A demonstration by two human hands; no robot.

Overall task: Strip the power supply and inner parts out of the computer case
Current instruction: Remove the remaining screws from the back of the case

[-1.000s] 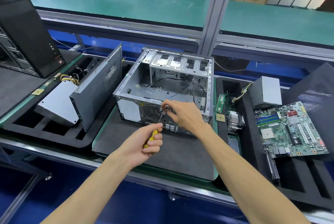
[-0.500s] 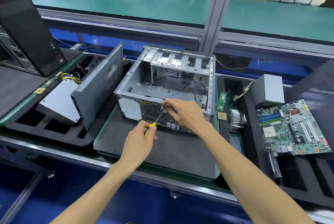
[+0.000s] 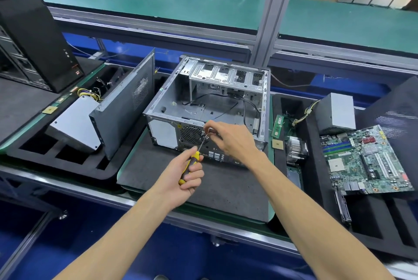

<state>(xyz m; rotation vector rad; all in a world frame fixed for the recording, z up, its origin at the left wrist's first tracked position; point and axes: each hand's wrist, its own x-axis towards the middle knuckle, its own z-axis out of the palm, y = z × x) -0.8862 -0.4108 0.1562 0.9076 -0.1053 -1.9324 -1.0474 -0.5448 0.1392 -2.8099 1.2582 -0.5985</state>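
While the left hand (image 3: 186,173) grips a yellow-and-black screwdriver (image 3: 188,166), its tip angled up toward the right hand (image 3: 228,138), that hand's fingers pinch at the shaft's end against the rear panel of the opened computer case (image 3: 208,108) just beyond both hands.

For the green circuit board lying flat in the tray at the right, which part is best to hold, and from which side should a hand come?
Judging by its pose, the circuit board is best pinched by its bare near-left edge, the hand coming from the case side. It lies flat and slightly turned, its top crowded with slots and chips, so edges look safer than the face.
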